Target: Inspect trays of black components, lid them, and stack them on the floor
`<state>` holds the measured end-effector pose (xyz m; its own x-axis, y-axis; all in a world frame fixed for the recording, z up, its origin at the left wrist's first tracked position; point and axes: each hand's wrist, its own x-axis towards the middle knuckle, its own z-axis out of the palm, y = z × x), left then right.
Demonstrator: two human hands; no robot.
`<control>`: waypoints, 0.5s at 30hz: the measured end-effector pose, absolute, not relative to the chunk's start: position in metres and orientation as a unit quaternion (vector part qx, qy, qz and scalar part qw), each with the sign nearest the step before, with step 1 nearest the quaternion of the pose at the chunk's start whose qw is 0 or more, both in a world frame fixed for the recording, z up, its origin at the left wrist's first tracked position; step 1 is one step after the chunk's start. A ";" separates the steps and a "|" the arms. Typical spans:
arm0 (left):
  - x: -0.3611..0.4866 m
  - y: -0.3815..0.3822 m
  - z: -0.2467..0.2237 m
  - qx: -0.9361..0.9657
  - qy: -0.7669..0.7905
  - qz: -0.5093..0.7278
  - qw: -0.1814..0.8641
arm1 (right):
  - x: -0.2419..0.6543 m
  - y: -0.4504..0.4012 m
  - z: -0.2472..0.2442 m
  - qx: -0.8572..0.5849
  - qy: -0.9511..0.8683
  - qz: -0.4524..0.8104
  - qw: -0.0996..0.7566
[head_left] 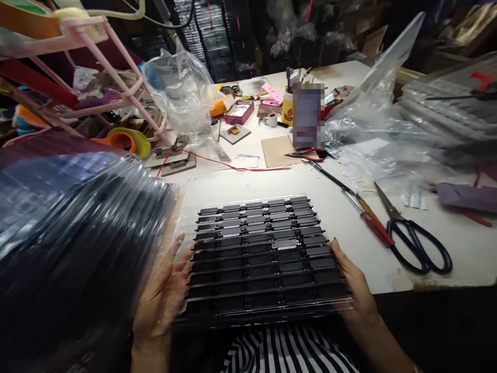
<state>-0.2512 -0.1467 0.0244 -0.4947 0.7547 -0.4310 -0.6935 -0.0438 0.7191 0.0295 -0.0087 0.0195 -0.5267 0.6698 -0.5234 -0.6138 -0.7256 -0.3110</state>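
A clear plastic tray filled with rows of black rectangular parts is held up in front of me, over the table's near edge. My left hand grips its left side, with the fingers partly seen through the clear plastic. At the opposite side my right hand closes round the tray's edge. Some of the parts show a comb-like row of light teeth. Just left of my left hand stands a tall stack of similar filled trays, blurred at its outer part.
Large black-handled scissors and a red-handled tool lie on the white table at the right. Pliers rest near a blurred-out upright phone-like object. Clear plastic bags and a pink rack stand behind.
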 end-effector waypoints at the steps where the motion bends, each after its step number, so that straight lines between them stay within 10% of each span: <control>1: -0.250 -0.146 0.025 0.025 0.482 0.722 0.496 | 0.029 -0.009 0.020 -0.313 -0.043 0.872 0.374; 15: -0.251 -0.139 0.030 -0.038 0.540 0.700 0.466 | 0.024 -0.006 0.013 -0.252 -0.079 0.869 0.418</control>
